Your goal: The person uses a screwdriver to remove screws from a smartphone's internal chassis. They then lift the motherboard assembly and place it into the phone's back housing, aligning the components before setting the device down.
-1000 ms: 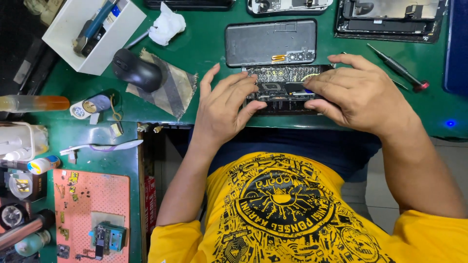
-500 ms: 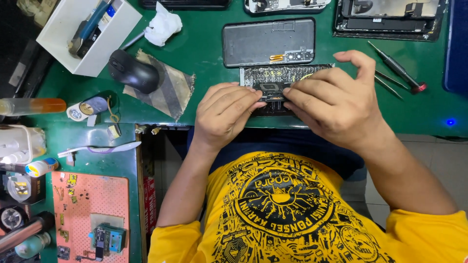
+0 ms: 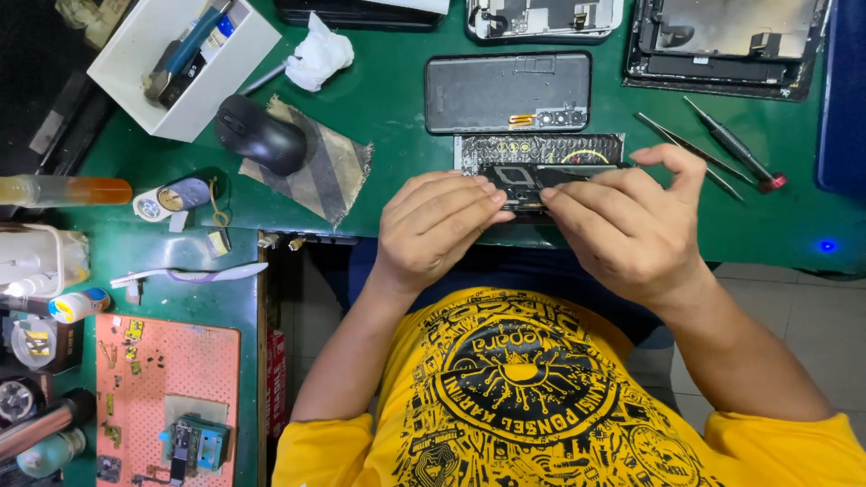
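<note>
An opened phone body [image 3: 541, 160] with exposed circuit parts lies on the green mat [image 3: 406, 135] near its front edge. My left hand [image 3: 433, 230] grips its near left side, fingers curled over the edge. My right hand [image 3: 631, 230] holds the near right side, with thumb and index finger pinching over the board; whether they hold a small part is hidden. Just beyond the phone lies a dark grey back cover [image 3: 507, 93].
A black mouse [image 3: 260, 133] on a striped cloth, a white tissue [image 3: 317, 56] and a white box of tools [image 3: 185, 63] sit at left. Tweezers and a screwdriver [image 3: 731, 149] lie right. More opened devices [image 3: 722, 41] line the far edge. A pink mat [image 3: 167, 397] lies lower left.
My hands and the phone sit closer together in view; my right fingers lifted into a pinch over the board, and my left fingers curled in at the phone's edge.
</note>
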